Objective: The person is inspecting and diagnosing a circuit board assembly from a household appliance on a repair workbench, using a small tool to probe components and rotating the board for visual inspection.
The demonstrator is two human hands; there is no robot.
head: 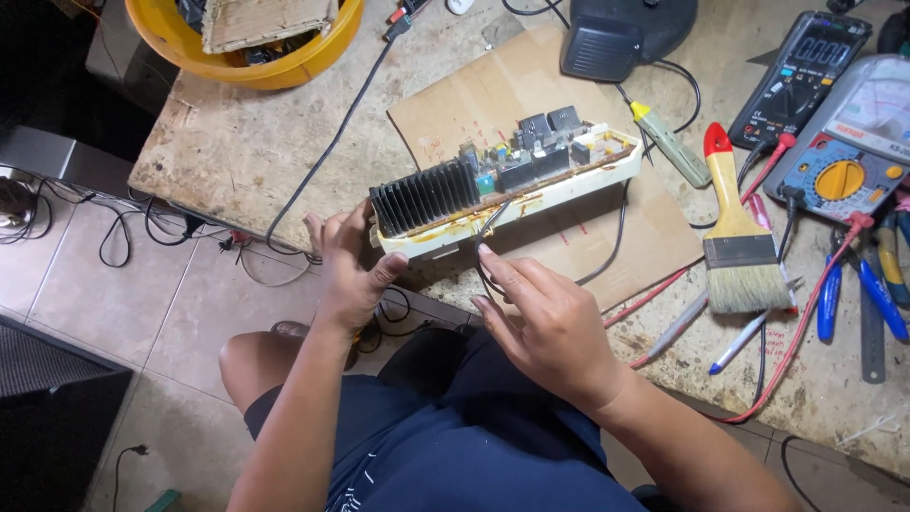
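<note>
Two bare hands work at the near edge of the counter (246,142): the left hand (349,270) wraps its fingers around the heat-sink end of a long cream-cased circuit board (502,180), and the right hand (545,318) pinches a thin black wire (493,220) at the casing's front side. The board lies tilted on a sheet of cardboard (493,81). Farther right lie a paintbrush (735,232) and two multimeters (834,156); a yellow tub (275,66) sits at the far left.

The left hand (349,273) is held out from a bare forearm, fingers curled and thumb extended. The right hand (545,327) is angled inward, fingertips (484,251) pinched together, wrist bent.
</note>
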